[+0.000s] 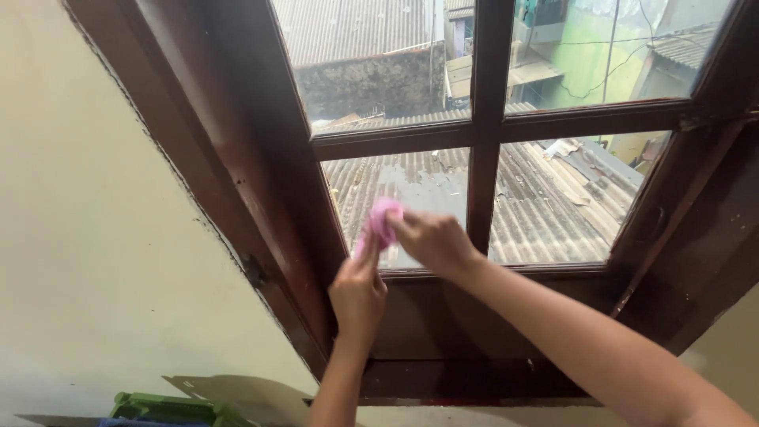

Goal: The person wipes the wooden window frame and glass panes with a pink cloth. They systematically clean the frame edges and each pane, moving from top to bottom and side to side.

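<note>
Both hands are up at the lower left pane (411, 202) of a dark brown wooden window (482, 142). The right hand (431, 237) is closed around a small pink cloth (383, 221) and presses it against the glass, near the bottom left corner of that pane. The left hand (357, 291) comes from below, and its fingers are narrow and touch the lower end of the same cloth, so the cloth is held between the two hands, right at the glass.

About the progress, I can only judge from how the glass looks. Around the cloth there is a darker, smoother patch on the pane, which I think is a wet or wiped area. The other panes, at the right (565, 202) and above, show no such patch, and I cannot tell if they are clean or dusty; the roofs (545, 221) outside are seen through them quite clearly. So in my opinion the wiping is at an early or middle stage: one part of one pane is worked, and the rest of this pane, the three other panes and the frame are left.

On the near left, low by the cream wall (95, 237), there is a green object (170, 409), well apart from the hands.
</note>
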